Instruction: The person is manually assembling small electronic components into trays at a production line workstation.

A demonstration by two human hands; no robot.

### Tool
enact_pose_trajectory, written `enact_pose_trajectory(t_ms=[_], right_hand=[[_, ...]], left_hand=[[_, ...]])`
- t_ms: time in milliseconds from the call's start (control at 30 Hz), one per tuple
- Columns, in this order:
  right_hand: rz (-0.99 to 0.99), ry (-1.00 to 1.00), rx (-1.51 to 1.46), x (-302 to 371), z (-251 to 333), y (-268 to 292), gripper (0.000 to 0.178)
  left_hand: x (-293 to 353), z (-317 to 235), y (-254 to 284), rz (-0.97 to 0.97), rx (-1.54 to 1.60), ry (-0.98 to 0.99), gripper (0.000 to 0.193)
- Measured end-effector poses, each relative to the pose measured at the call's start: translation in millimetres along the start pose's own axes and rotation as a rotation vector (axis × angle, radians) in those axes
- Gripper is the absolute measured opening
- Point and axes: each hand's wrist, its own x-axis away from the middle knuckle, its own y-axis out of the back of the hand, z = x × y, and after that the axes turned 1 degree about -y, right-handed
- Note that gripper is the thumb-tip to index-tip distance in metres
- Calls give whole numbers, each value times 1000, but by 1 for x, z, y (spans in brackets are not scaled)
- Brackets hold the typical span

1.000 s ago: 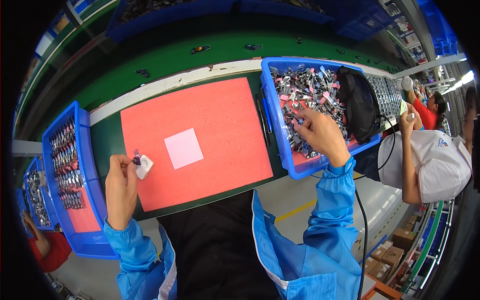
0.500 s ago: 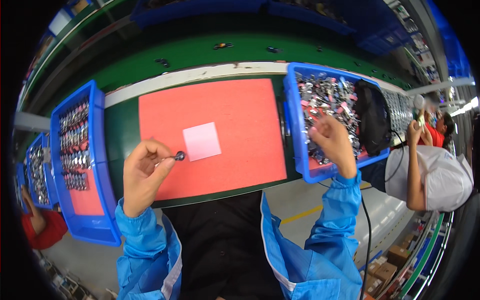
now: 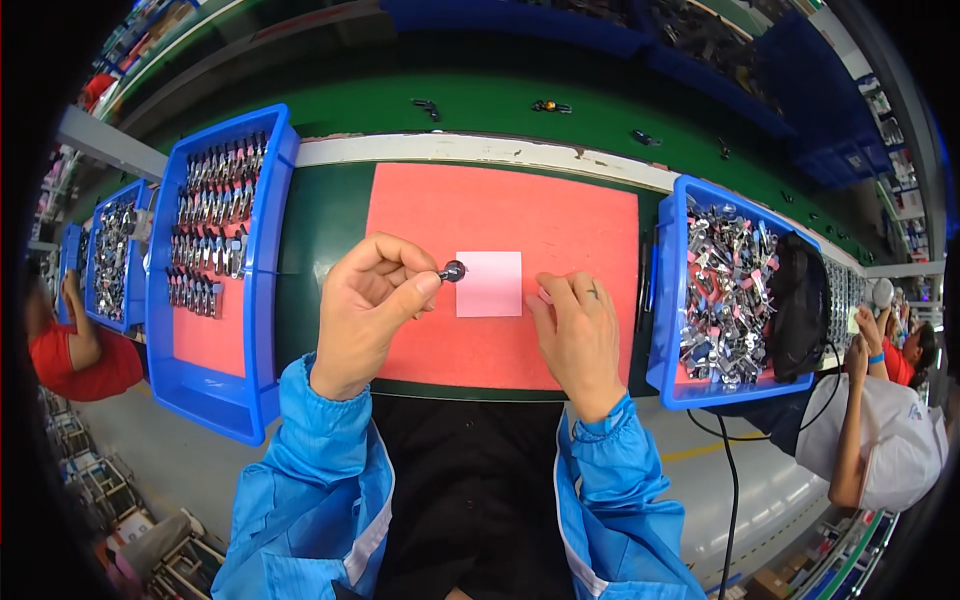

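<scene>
My left hand (image 3: 362, 315) pinches a small metal part with a round, glossy black end (image 3: 453, 271) between thumb and forefinger. That end sits at the left edge of a pale pink square of paper (image 3: 489, 290), which lies on a red mat (image 3: 480, 350). Just right of the paper is my right hand (image 3: 582, 340), its thumb and fingers closed together. A bit of pink shows at those fingertips, but its kind is too small to make out.
On the right, a blue bin (image 3: 655, 378) holds a heap of loose small metal parts, with a black bag (image 3: 797, 300) at its side. A blue tray (image 3: 215, 405) on the left has similar parts in rows. Co-workers sit at both sides; a few parts lie on the green surface (image 3: 480, 118) beyond.
My right hand has come left out of the bin of loose parts to beside the pink paper. My left hand still holds the black-ended part; the whole view has shifted.
</scene>
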Motion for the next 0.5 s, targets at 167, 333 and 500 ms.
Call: enact_pose_trajectory(t_ms=[167,333,500], right_hand=[[-91,-67,-65,17,-9,-15,34],[-156,-77,-81,20,-9,-20,40],[-157,8,-81,14,-11,-27,34]], left_hand=[[0,11,15,-57,164,19,12],[-4,14,13,-34,283,67,12],[-2,11,5,-7,196,61,13]])
